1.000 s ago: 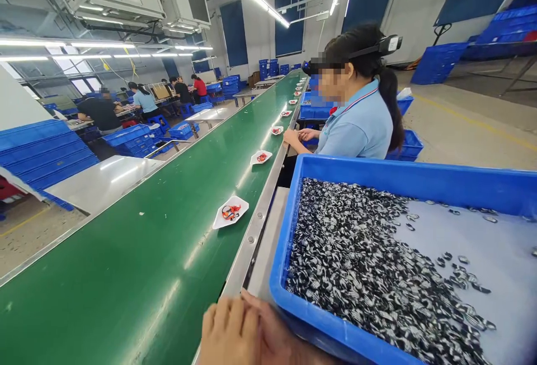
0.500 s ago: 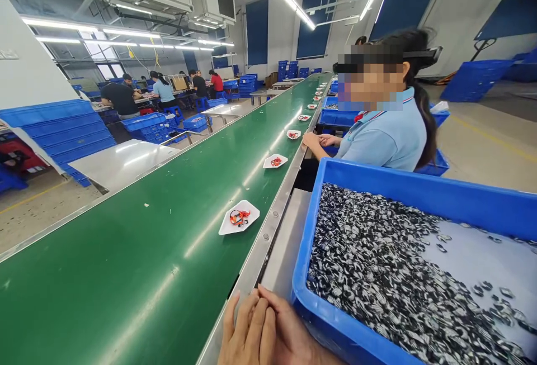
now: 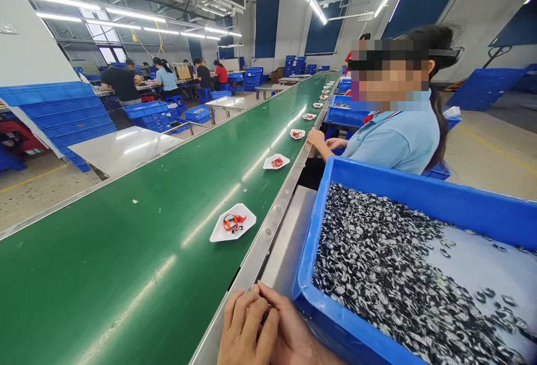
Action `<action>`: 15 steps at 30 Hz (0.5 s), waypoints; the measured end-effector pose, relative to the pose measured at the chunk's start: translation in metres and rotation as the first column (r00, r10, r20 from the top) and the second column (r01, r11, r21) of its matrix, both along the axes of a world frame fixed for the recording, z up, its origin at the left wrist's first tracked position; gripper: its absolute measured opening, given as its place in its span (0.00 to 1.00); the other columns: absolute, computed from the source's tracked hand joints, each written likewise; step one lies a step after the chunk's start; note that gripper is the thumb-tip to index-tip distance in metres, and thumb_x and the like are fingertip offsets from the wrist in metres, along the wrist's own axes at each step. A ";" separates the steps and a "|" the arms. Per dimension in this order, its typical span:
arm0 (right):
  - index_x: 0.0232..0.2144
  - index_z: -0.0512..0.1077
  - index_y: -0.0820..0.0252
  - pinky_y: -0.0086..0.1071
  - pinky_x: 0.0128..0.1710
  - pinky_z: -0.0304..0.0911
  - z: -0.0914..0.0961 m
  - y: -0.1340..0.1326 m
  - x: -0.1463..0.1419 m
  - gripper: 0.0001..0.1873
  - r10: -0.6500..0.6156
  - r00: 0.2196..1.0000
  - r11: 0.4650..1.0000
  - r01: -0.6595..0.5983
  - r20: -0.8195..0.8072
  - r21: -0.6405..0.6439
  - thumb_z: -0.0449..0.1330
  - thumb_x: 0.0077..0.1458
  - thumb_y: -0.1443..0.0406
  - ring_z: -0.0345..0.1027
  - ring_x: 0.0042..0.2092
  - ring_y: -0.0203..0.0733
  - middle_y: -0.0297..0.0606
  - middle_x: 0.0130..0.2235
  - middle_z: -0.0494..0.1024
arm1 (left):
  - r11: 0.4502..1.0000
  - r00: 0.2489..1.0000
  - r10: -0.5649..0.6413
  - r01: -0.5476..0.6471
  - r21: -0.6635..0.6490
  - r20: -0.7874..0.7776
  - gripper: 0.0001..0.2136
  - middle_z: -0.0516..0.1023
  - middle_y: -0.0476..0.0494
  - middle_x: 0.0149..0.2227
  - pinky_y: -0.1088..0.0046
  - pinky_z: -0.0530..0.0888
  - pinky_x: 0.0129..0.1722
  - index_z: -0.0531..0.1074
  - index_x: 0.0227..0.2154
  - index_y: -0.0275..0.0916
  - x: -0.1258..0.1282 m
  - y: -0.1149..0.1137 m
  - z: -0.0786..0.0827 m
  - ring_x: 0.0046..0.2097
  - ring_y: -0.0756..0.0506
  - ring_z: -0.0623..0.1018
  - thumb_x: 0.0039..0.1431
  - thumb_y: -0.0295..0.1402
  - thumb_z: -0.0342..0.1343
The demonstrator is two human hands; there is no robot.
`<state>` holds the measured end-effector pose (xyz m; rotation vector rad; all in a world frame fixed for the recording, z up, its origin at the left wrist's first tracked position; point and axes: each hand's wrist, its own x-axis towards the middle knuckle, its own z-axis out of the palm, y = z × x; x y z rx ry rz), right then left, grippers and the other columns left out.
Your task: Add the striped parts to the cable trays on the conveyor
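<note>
Here, left hand (image 3: 248,326), right hand (image 3: 293,328) meet near, curled, cannot tell if grasping; blue bin (image 3: 419,197) right, green belt (image 3: 113,242) left.

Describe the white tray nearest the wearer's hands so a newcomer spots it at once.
Find the long green conveyor belt stretching away through the room. Along its right-hand side, near the metal rail, runs a row of white trays. Take the closest tray: it holds red-orange pieces and a dark loop, and looks far larger than the others.

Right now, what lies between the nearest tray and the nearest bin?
Green belt, a metal rail and a metal ledge, in the head view.
</note>
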<state>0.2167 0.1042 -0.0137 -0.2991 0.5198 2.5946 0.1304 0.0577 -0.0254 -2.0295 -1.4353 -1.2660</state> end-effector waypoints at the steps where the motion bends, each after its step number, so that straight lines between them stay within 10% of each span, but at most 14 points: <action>1: 0.33 0.66 0.66 0.04 0.18 0.53 -0.001 0.001 0.000 0.03 0.001 1.000 1.000 -0.001 -0.015 -0.011 0.56 0.55 0.69 0.63 0.22 0.18 0.27 0.26 0.72 | 1.000 1.000 -0.004 0.004 -0.007 0.009 0.12 0.74 0.45 0.33 0.62 0.64 0.49 0.73 0.31 0.38 0.000 0.000 0.001 0.45 0.46 0.70 0.61 0.28 0.43; 12: 0.34 0.64 0.66 0.01 0.19 0.50 -0.015 -0.002 -0.001 0.06 -0.035 0.990 0.999 0.035 -0.135 -0.005 0.49 0.61 0.69 0.62 0.22 0.14 0.26 0.27 0.70 | 0.999 1.000 -0.016 0.015 0.044 0.026 0.15 0.75 0.45 0.33 0.61 0.64 0.50 0.73 0.32 0.39 0.004 0.003 -0.003 0.42 0.47 0.71 0.63 0.31 0.40; 15: 0.34 0.65 0.65 0.02 0.21 0.51 -0.015 -0.004 -0.001 0.07 -0.010 0.998 0.983 0.022 -0.066 0.181 0.49 0.61 0.67 0.61 0.23 0.14 0.25 0.27 0.70 | 0.999 0.999 -0.036 0.035 0.033 0.035 0.16 0.75 0.45 0.33 0.63 0.64 0.49 0.73 0.35 0.38 0.001 0.002 0.002 0.42 0.47 0.71 0.63 0.30 0.38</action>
